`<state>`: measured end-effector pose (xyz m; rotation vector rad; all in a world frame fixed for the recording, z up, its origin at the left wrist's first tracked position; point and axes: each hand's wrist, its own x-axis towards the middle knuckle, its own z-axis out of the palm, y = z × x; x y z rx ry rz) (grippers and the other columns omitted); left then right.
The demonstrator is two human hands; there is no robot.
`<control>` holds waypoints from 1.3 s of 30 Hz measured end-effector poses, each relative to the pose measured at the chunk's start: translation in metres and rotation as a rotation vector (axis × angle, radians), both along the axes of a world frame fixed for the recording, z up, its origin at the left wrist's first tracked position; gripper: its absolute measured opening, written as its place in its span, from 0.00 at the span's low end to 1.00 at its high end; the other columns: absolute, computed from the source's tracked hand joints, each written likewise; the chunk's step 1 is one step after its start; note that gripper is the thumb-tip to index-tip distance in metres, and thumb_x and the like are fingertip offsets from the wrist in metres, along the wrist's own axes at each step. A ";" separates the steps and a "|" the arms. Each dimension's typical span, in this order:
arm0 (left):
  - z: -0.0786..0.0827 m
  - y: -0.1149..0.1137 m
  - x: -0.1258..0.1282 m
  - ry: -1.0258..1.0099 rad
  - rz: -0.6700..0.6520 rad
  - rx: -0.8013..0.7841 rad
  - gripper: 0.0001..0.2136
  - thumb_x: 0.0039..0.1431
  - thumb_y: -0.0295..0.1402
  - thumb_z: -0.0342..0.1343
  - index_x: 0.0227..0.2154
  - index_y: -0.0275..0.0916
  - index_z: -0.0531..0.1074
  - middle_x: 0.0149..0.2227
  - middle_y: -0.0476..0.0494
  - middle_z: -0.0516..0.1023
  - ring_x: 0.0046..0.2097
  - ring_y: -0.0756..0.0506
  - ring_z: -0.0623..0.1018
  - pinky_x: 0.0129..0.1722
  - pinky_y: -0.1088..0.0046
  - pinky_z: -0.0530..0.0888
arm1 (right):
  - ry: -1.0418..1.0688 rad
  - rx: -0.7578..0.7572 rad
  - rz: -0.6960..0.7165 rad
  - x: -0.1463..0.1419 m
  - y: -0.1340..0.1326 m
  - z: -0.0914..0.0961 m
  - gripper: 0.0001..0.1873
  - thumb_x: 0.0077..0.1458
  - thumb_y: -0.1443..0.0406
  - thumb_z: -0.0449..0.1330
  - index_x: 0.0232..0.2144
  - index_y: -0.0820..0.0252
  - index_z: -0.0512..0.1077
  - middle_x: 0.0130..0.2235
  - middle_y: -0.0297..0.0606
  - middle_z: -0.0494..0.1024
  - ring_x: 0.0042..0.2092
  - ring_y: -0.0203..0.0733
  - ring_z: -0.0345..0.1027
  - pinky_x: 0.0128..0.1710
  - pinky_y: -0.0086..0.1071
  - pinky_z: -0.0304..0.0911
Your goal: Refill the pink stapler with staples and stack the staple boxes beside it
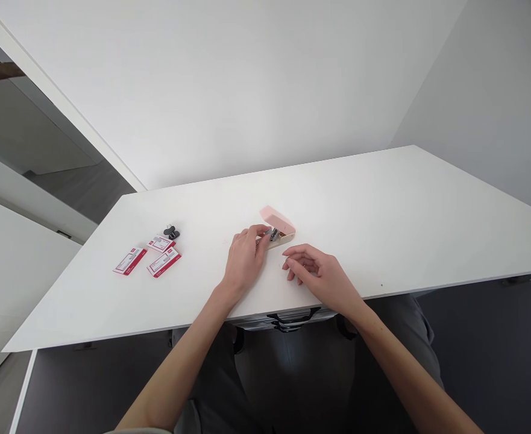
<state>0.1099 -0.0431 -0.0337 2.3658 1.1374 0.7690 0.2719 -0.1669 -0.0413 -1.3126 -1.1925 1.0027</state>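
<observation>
A small pink stapler (278, 227) lies on the white table (383, 211) with its lid swung open, metal channel showing. My left hand (245, 259) rests on the table with its fingertips closed on the stapler's near end. My right hand (317, 272) hovers just to the right and nearer to me, fingers loosely curled and apart, holding nothing I can see. A tiny pale speck lies on the table between the hands.
At the left of the table lie three red-and-white staple boxes (162, 263) and a small black object (172, 232). The table's near edge runs just under my wrists; a dark handle (292, 317) shows below it. White walls stand behind.
</observation>
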 end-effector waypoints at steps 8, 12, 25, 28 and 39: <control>0.005 -0.003 0.006 0.031 0.004 0.013 0.10 0.75 0.36 0.48 0.48 0.42 0.73 0.49 0.43 0.83 0.52 0.40 0.79 0.55 0.57 0.72 | -0.025 -0.018 -0.008 0.000 0.000 0.001 0.12 0.68 0.55 0.59 0.47 0.54 0.75 0.40 0.39 0.83 0.37 0.44 0.79 0.39 0.39 0.74; 0.004 -0.004 0.006 0.051 0.019 0.037 0.09 0.75 0.36 0.48 0.48 0.43 0.73 0.50 0.45 0.84 0.52 0.41 0.79 0.54 0.58 0.73 | -0.040 -0.025 -0.005 0.000 0.000 0.002 0.11 0.68 0.56 0.59 0.46 0.54 0.75 0.40 0.38 0.83 0.38 0.43 0.79 0.39 0.38 0.74; 0.000 -0.002 0.006 0.018 0.019 0.028 0.07 0.74 0.35 0.51 0.46 0.43 0.74 0.48 0.45 0.84 0.53 0.40 0.78 0.54 0.58 0.73 | -0.058 -0.022 -0.013 -0.001 0.000 0.002 0.10 0.68 0.57 0.59 0.45 0.54 0.76 0.39 0.37 0.83 0.38 0.43 0.79 0.38 0.37 0.72; 0.000 -0.003 0.006 0.008 0.015 0.025 0.07 0.74 0.35 0.52 0.45 0.43 0.74 0.48 0.46 0.84 0.53 0.40 0.78 0.55 0.57 0.73 | -0.059 -0.022 -0.017 -0.001 0.000 0.001 0.10 0.67 0.57 0.59 0.45 0.53 0.77 0.38 0.37 0.83 0.38 0.43 0.79 0.38 0.37 0.72; 0.000 -0.003 0.006 0.012 0.019 0.025 0.08 0.73 0.36 0.52 0.45 0.43 0.75 0.48 0.46 0.85 0.53 0.40 0.80 0.56 0.56 0.73 | -0.077 -0.021 -0.017 -0.001 0.000 0.002 0.10 0.67 0.57 0.59 0.45 0.54 0.77 0.38 0.37 0.83 0.38 0.43 0.79 0.38 0.37 0.73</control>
